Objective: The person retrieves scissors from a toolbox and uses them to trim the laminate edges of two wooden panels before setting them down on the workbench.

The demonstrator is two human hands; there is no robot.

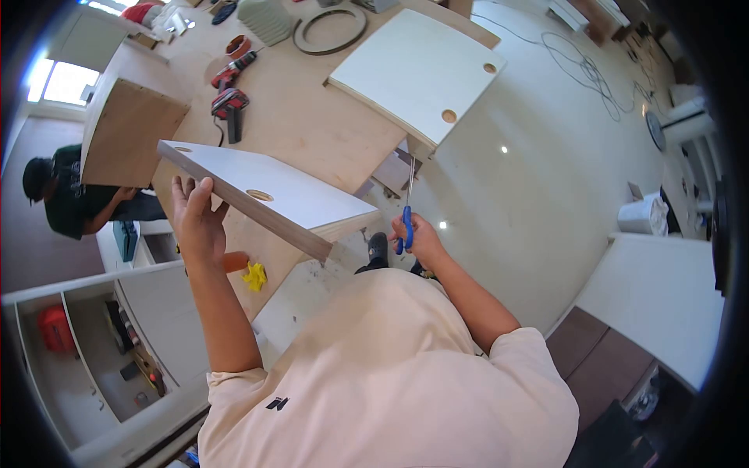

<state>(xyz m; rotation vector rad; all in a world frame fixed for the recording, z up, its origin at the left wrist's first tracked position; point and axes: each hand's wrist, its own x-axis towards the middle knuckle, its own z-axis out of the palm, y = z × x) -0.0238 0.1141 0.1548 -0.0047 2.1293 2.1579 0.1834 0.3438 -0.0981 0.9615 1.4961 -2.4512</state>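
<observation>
Head view: I see the left grip (200,212) holding the brown edge (250,205) of a white rectangular two-holed board (285,186), tilted over the pale wooden table (312,117); I judge it stiff, fairly heavy, best taken by opposite edges. The right grip (416,238) encloses blue-handled scissors (407,217).

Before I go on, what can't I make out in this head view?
White board in the left hand: head view, underside turned away from the camera.
Scissors in the right hand: head view, blade tips too small for detail.
Upper legs: head view, hidden by the shirt.
Co-worker: head view, partly hidden by the wooden box.
</observation>
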